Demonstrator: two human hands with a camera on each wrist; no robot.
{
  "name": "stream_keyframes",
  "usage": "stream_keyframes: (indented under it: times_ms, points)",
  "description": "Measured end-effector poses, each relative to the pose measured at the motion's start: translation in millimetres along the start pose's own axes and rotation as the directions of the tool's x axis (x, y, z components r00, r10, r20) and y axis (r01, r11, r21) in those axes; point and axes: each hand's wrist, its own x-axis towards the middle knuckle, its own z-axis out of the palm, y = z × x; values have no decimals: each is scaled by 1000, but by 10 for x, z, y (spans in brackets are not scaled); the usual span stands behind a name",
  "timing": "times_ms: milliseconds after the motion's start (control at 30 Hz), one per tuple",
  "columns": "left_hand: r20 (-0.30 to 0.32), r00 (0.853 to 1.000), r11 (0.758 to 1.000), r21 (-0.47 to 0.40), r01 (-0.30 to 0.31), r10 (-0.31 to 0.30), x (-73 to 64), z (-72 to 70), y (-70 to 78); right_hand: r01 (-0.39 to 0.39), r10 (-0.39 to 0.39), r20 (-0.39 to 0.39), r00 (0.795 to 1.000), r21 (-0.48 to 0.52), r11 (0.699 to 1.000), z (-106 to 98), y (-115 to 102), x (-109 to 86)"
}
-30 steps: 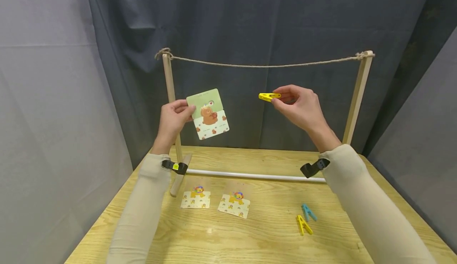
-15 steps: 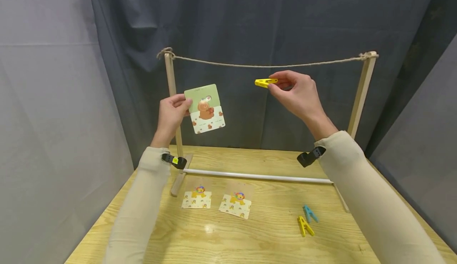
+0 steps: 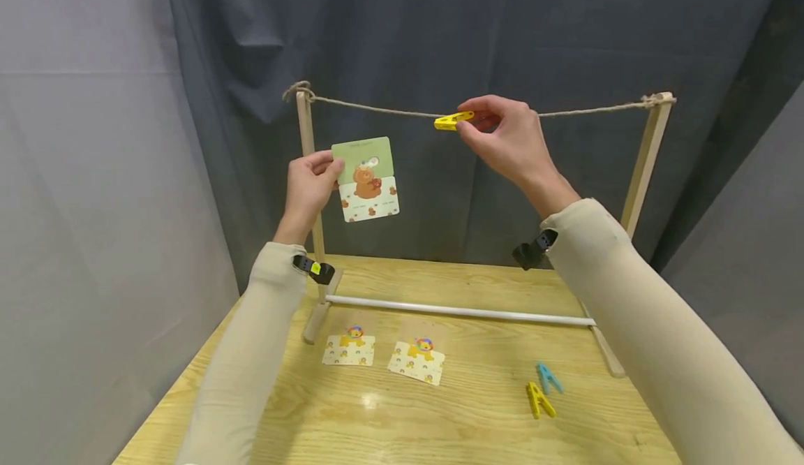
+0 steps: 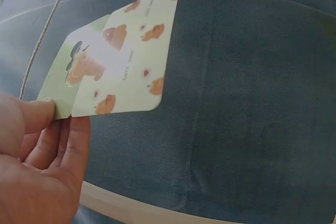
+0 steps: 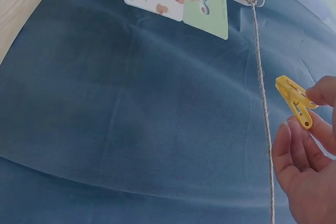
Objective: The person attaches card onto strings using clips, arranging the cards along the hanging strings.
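Observation:
My left hand [image 3: 312, 189] pinches the left edge of a green and white card [image 3: 370, 203] printed with a brown bear. In the left wrist view the thumb lies on the face of the card [image 4: 142, 72], with the fingers behind it. My right hand [image 3: 511, 140] holds a yellow clothespin [image 3: 453, 121] between thumb and fingers. In the head view the clothespin overlaps the rope [image 3: 377, 109]; the right wrist view shows a gap between the clothespin [image 5: 295, 100] and the rope [image 5: 262, 93]. The card hangs below the rope, to the left of the clothespin.
Wooden posts [image 3: 647, 161] carry the rope at both ends, and a white rod [image 3: 465, 311] joins their feet. Two lion cards [image 3: 349, 348] lie on the wooden table [image 3: 352, 423]. A blue clothespin [image 3: 549, 378] and another yellow clothespin [image 3: 540, 400] lie at the right.
My right hand has risen and moved left with the yellow clothespin, up to the rope's height in the head view. My left hand has lifted the bear card somewhat and turned it more upright.

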Motion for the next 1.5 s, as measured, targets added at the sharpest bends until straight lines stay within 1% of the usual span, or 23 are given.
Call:
stream_keyframes:
  times_ms: [133, 300, 400, 467, 633, 733, 933, 1033, 1167, 1500]
  points:
    - [-17, 1000, 1000, 15, 0, 0, 22, -6, -4, 26, -26, 2, 1000, 23, 999, 85, -97, 131]
    - [-46, 999, 1000, 30, 6, -5, 48, -9, -24, 53, -53, 9, 999, 11, 999, 197, -225, 303]
    - [-61, 998, 999, 40, -2, 4, 67, -2, -28, 48, -48, 19, 999, -2, 999, 247, -299, 398]
    - [-64, 998, 998, 55, -10, 13, 82, 8, -22, 37, -37, 25, 999, -7, 999, 274, -345, 454]
    - [-71, 997, 996, 88, -19, 26, 113, 42, 8, 35, -35, 28, 999, -22, 999, 338, -448, 570]
    - [-84, 996, 996, 93, -7, 15, 127, 68, 14, 38, -37, 26, 999, -16, 999, 383, -495, 618]
    - [-96, 995, 993, 116, 9, 2, 159, 109, 7, 14, -14, 42, 999, 11, 1000, 485, -554, 680]
    - [-104, 995, 993, 116, 9, 3, 169, 115, 0, 3, -4, 68, 998, 19, 1000, 544, -574, 712]
    - [-114, 993, 996, 94, 5, 6, 173, 124, -3, -13, 11, 100, 995, 21, 1000, 599, -599, 754]
    - [-117, 993, 995, 100, 3, 9, 198, 180, -13, -28, 26, 107, 994, 12, 1000, 688, -661, 875]
